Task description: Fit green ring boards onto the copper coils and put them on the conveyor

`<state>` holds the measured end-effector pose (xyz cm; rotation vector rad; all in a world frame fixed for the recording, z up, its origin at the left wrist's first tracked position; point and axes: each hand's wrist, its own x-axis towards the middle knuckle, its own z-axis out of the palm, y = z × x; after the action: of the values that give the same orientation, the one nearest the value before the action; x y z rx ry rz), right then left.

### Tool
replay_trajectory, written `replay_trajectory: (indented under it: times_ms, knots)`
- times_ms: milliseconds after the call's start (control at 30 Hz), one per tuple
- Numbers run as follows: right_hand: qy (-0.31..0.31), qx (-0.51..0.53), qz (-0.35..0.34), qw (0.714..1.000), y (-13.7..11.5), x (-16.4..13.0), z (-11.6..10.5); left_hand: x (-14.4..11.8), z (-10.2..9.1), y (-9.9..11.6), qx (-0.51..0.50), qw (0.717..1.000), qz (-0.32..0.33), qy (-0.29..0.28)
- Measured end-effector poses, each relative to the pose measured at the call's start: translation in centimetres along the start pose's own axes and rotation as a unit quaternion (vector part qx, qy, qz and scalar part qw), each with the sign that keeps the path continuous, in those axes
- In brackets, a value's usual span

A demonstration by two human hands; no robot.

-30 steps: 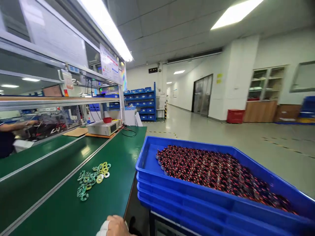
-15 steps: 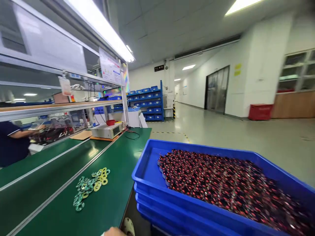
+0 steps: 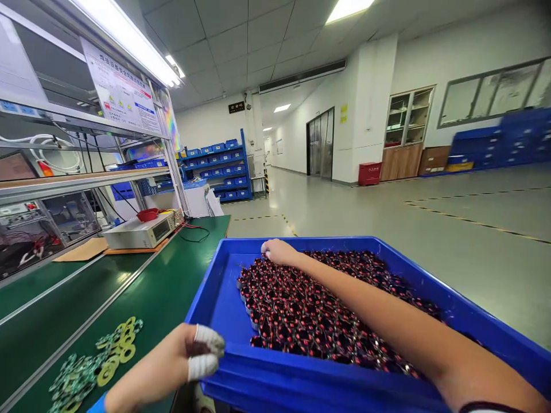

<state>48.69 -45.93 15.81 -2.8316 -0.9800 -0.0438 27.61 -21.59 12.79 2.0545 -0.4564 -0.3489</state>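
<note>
Right hand rests curled on the far edge of the coils heaped in the blue tray; left hand pinches a small dark part at the tray's near rim; green rings lie on the bench.

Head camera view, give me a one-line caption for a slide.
Right hand reaches across dark red coils in a blue tray; left hand, fingertips taped, pinches one at its near rim.

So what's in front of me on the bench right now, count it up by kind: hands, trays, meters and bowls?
Hands: 2, left hand at the tray's near rim, right hand on the dark red parts
Blue trays with parts: 1
Bench meters: 1
Red bowls: 1
Piles of green and yellow rings: 1
Total: 6
</note>
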Motion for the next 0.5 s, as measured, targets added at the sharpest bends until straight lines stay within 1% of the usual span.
replay_trajectory:
  times_ms: [67,133,200,267,333,400,500]
  knots:
    - [-0.001,-0.032,0.027,0.999,2.8,2.6,1.5,4.6,-0.2,-0.8,0.046,0.998,-0.021,0.048]
    - [-0.011,-0.055,0.027,0.998,4.5,4.7,3.2,8.5,-0.5,-1.9,0.143,0.984,-0.061,0.087]
    - [-0.027,-0.074,0.013,0.997,5.4,6.4,4.5,11.7,-0.9,-3.2,0.254,0.957,-0.099,0.098]
    - [-0.041,-0.090,0.006,0.995,5.8,7.7,5.5,14.4,-1.3,-4.5,0.315,0.936,-0.127,0.097]
    - [-0.054,-0.103,0.006,0.993,6.2,8.6,6.2,16.7,-1.3,-5.5,0.330,0.927,-0.153,0.090]
    - [-0.067,-0.108,0.011,0.992,6.5,9.2,6.5,18.5,-1.1,-6.4,0.332,0.925,-0.174,0.066]
    - [-0.095,-0.099,0.013,0.990,7.0,9.7,6.6,20.1,-0.6,-7.2,0.307,0.936,-0.171,0.034]
